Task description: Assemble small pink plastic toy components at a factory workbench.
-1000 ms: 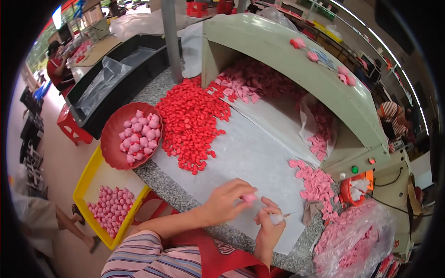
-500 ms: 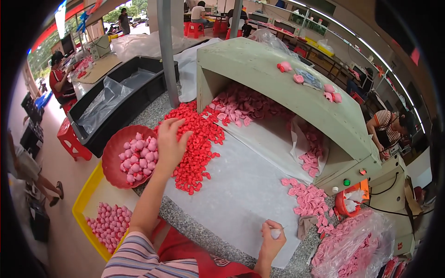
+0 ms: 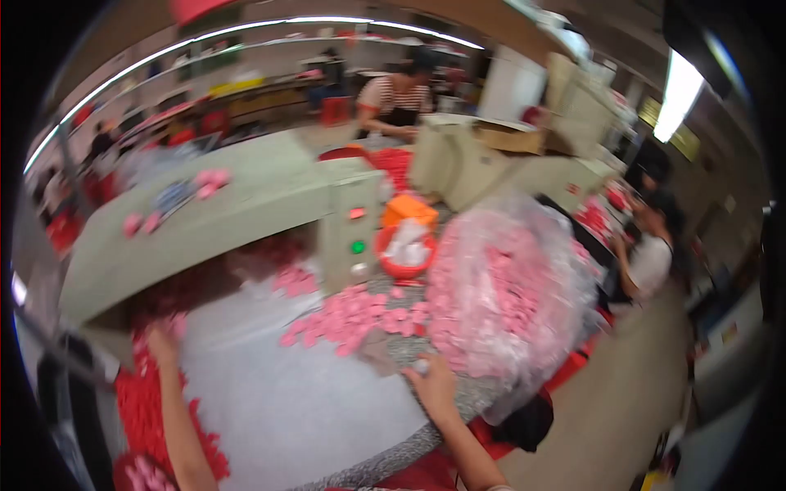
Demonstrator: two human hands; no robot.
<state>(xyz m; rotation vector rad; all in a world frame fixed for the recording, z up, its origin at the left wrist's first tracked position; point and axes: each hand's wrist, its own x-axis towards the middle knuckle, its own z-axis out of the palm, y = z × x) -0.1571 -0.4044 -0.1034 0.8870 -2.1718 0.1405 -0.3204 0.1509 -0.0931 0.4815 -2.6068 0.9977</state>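
Observation:
My left hand [image 3: 163,345] reaches over the heap of small red pieces [image 3: 151,413] at the left, by the mouth of the pale green machine [image 3: 237,196]. Motion blur smears its fingers, so their grip does not show. Close to the counter's near edge, my right hand [image 3: 438,389] is closed around a small whitish rounded piece [image 3: 422,366]. Just beyond it lie a crumpled grey-brown cloth [image 3: 377,352] and a scatter of flat pink pieces [image 3: 344,317]. A white sheet [image 3: 278,401] spreads between my hands and runs into the machine.
A clear plastic bag [image 3: 512,286] bulging with pink pieces stands right of my right hand. Behind the scatter sits a red-orange bowl [image 3: 405,254] with white contents. Several pink pieces [image 3: 211,182] lie on the machine's top. Co-workers sit beyond, one in a striped shirt [image 3: 393,96].
The view has swung to the right, bringing the pink bag to the middle. My left hand stays near the red heap; my right hand still holds the whitish piece, closer to the cloth.

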